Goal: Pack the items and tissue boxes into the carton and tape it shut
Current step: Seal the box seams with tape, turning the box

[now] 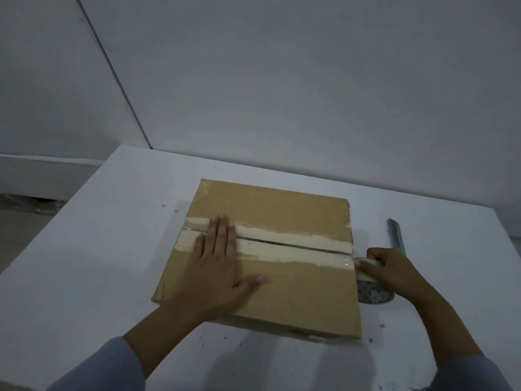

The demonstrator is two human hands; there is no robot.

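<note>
White table (84, 263), carton (282, 221) under left hand (220, 258), right hand (392, 269) gripping tape roll (372, 294)

Carton (282, 249) sits on table (112, 249), roughly centre, flaps closed, seam running left-right across its top. Left hand (217, 266) lies flat on carton top, left part, fingers over the seam. Right hand (392, 272) just right of carton's right edge, holding tape roll (372, 294) against that edge. Knife (396, 234) on table right of carton, far side of right hand.
</note>
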